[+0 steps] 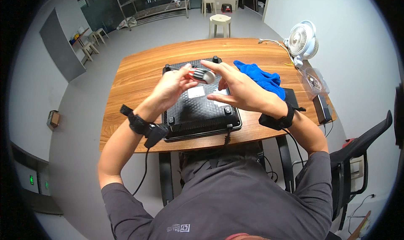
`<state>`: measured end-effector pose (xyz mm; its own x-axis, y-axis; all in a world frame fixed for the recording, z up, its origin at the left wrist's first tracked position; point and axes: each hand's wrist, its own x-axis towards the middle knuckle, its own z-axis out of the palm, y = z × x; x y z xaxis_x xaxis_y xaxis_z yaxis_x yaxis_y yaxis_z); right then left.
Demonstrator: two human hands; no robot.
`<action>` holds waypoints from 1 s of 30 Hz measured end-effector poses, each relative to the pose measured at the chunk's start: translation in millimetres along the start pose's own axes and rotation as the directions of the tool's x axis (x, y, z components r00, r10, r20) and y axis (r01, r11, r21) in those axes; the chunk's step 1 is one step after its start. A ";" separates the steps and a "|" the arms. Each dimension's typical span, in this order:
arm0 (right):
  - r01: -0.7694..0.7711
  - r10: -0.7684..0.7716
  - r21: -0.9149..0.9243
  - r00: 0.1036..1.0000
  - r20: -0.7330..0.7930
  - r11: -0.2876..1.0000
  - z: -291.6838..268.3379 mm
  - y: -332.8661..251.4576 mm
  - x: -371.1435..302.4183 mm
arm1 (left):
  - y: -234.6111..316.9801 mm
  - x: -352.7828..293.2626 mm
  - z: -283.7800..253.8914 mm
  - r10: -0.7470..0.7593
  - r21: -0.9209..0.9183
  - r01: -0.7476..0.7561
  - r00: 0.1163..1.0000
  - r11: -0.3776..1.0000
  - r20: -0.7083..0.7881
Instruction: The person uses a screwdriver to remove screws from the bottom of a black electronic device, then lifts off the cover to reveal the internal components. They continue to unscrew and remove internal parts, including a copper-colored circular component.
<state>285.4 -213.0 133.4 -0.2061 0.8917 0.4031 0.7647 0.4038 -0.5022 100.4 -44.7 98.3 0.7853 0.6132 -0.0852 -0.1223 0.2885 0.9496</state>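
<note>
My left hand point(170, 87) is closed on a short red-and-black striped handle point(197, 74) with a rounded grey end. Fingers hide part of it, so its exact kind is unclear. Close to the grey end, my right hand point(244, 87) is open, its fingers apart and nothing in them. Beneath both hands lies a flat black appliance point(185, 113), bottom side up, with round feet at its corners, white labels and a power cord point(227, 134) at its near edge. It looks like an induction cooker.
A blue cloth point(263, 78) lies right of the appliance on the wooden table point(130, 88). A white fan point(302, 40), a clear plastic tray point(313, 81) and a black box-shaped item point(322, 108) line the right side. Cables hang from both wrist straps. An office chair point(341, 168) stands at right.
</note>
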 end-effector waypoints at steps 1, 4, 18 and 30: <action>0.018 -0.020 -0.023 0.996 -0.091 1.000 2.4 0.9 -1.1 | -2.8 -0.4 11.1 -0.002 -0.034 0.002 1.000 0.999 0.001; 0.132 -0.169 -0.163 0.954 -0.246 0.978 4.6 23.2 -1.8 | -7.7 -6.4 40.2 -0.005 -0.119 0.013 0.997 0.993 0.071; -0.014 0.025 0.047 0.970 -0.240 0.999 -56.2 4.5 -15.5 | -13.8 -17.4 60.4 0.103 0.676 -0.535 0.816 0.506 0.569; 0.091 -0.097 -0.057 0.986 -0.132 0.994 -30.7 20.1 -44.6 | -31.9 -10.7 91.1 0.072 0.637 -0.592 0.758 0.494 0.648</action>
<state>328.7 -250.9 128.8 -0.1974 0.8133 0.5474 0.7766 0.4705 -0.4190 151.1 -127.4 96.4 0.9798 0.0089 0.1996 -0.1387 -0.6887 0.7117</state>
